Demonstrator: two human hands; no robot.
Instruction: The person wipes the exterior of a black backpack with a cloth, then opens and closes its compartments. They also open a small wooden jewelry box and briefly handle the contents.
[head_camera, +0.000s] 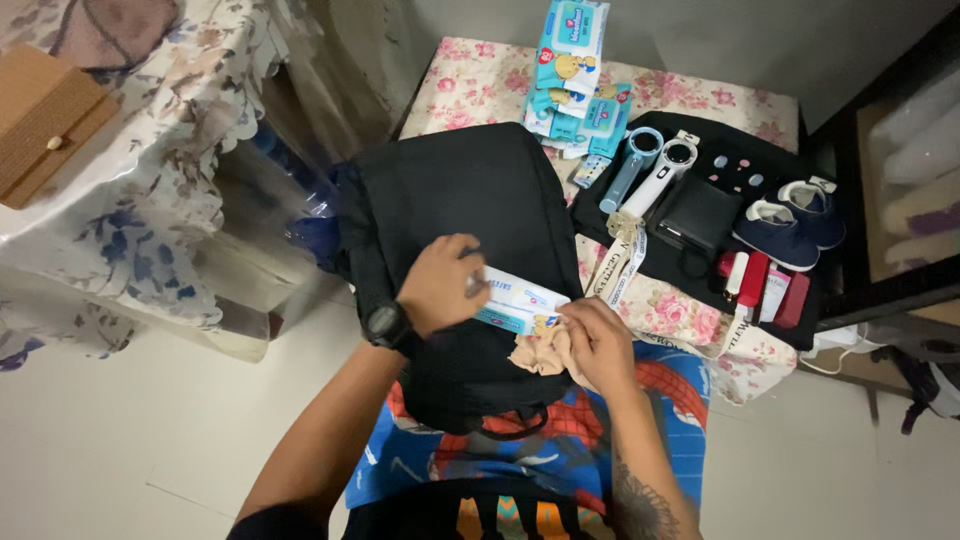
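Left hand (440, 285), watch on wrist, pinching the near end of a flat white-and-blue wipes packet (522, 303) atop a black backpack (465, 240); right hand (598, 345) clutching beige cloth (540, 352) against the packet's other end. Probably light, soft, slick; best gripped at the edges. Farther right, small navy shoes (790, 225).

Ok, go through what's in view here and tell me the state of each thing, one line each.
Black backpack: lying flat across the lap.
Wipes packet: on the backpack, held by both hands.
Left hand: gripping the packet's left end.
Right hand: on the packet's right end, also holding beige cloth.
Spare wipes packets: stacked on the floral surface.
Baby shoes: paired, upright on the black mat.
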